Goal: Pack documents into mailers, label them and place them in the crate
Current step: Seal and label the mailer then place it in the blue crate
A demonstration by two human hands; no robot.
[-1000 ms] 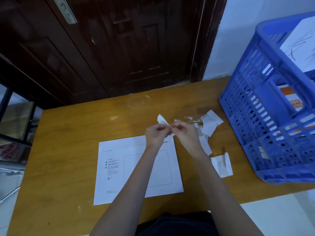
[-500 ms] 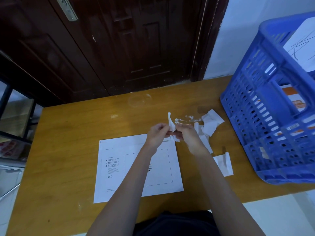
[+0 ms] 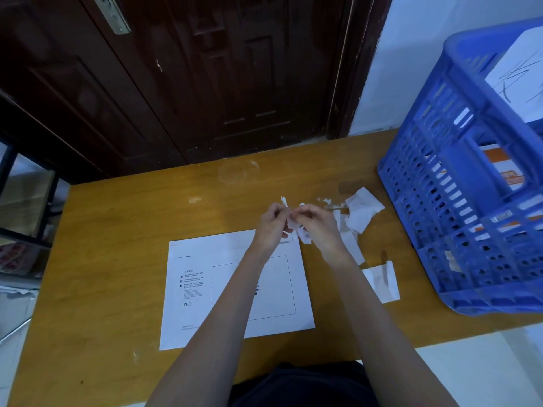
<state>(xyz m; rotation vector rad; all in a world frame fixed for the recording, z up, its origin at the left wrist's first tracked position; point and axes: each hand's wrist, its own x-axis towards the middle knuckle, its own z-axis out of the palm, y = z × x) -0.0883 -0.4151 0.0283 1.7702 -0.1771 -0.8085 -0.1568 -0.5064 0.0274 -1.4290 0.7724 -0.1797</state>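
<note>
Lying flat on the yellow-brown wooden table (image 3: 123, 259), left of centre: a white rectangular paper mailer (image 3: 199, 289), printed side up, with small text and an outlined label box, partly crossed by the forearms. Hovering above its far right corner: the left hand (image 3: 271, 224), fingers curled and pinching a small crumpled white paper label strip (image 3: 291, 221); meeting it just to the right, the right hand (image 3: 318, 226), fingertips likewise pinching the same strip. Judging by this, working at the labelling step, apparently peeling backing from a sticker. Calling next for freeing the sticky face, then pressing it inside the outlined box on the mailer. Scattering further right: torn white paper scraps (image 3: 363, 212) and a folded white slip (image 3: 382, 282). Standing at the far right edge: a blue perforated plastic crate (image 3: 458, 218), already holding white and orange mailers. Hiding the pinch itself: the knuckles, so not telling whether the backing is separating. Cutting off the crate's right side; blurring the mailer's print beyond reading.
</note>
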